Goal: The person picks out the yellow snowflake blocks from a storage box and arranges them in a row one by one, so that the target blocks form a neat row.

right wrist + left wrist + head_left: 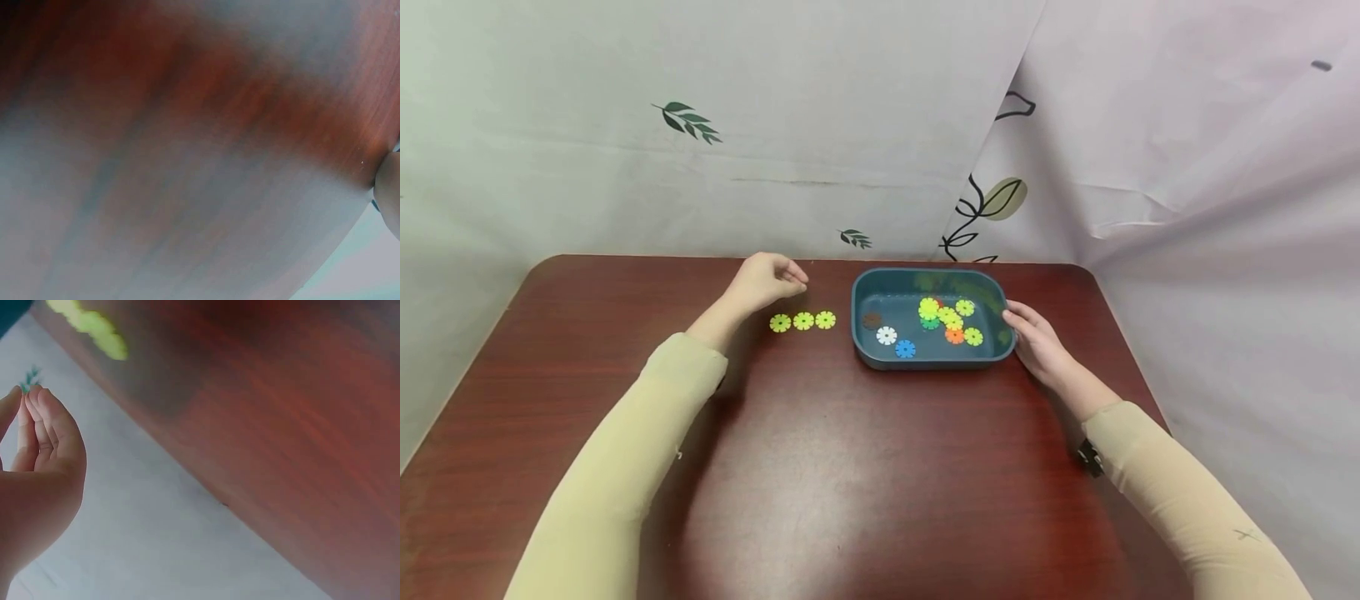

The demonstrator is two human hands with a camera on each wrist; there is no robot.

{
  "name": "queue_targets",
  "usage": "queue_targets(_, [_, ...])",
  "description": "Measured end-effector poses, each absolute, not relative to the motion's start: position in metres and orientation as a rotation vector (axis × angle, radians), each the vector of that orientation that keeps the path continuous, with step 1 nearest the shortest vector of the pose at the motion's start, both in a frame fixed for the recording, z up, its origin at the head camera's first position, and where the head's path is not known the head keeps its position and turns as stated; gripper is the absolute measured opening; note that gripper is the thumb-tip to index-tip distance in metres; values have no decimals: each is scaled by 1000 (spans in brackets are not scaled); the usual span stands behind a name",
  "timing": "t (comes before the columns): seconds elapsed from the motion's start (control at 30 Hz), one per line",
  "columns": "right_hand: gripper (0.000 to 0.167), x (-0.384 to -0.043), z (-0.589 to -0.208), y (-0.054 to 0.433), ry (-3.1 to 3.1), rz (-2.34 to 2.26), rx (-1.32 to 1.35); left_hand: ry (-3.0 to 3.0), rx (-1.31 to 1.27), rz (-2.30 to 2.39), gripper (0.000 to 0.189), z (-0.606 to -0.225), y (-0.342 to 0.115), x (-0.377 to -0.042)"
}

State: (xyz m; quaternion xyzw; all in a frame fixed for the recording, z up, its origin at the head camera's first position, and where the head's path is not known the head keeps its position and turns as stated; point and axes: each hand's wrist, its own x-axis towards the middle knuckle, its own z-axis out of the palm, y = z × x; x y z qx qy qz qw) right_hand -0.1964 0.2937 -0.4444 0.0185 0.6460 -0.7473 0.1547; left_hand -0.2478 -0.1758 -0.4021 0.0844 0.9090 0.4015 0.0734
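In the head view my left hand hovers just behind a row of three yellow-green notched discs lying on the table. Its fingers are loosely bent toward the thumb, and nothing shows between them in the left wrist view. A dark blue plastic tub stands to the right of the row. My right hand holds the tub's right end, thumb at the rim. Inside the tub lie several discs: a white disc, a blue disc, a brown disc, and a cluster of yellow, green, orange and red ones.
The brown wooden table has its far edge right behind the tub and left hand. A pale curtain with leaf prints hangs behind it and along the sides.
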Motion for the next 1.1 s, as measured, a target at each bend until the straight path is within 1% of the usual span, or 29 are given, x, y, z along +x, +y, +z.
queue_targets(0.13, [26,-196,-445,293,1834,-2163,56,2708,303,1261,21,-392,-153,-252])
queue_targets(0.37, [27,-196,-446,295,1839,-2169,46,2681,397,1310,16,-374,-109,-257])
queue_targets(0.53, [22,-196,-449,298,1855,-2176,-8,2679,483,1280,14,-367,-80,-263])
queue_targets(0.67, [22,-196,-451,299,1839,-2205,-27,2658,528,1290,12,-368,-58,-266])
queue_targets(0.87, [24,-197,-450,298,1845,-2187,26,2618,561,1311,8,-376,-29,-266])
queue_targets(1.1, [25,-197,-447,297,1844,-2175,59,2594,628,1307,10,-389,-5,-262])
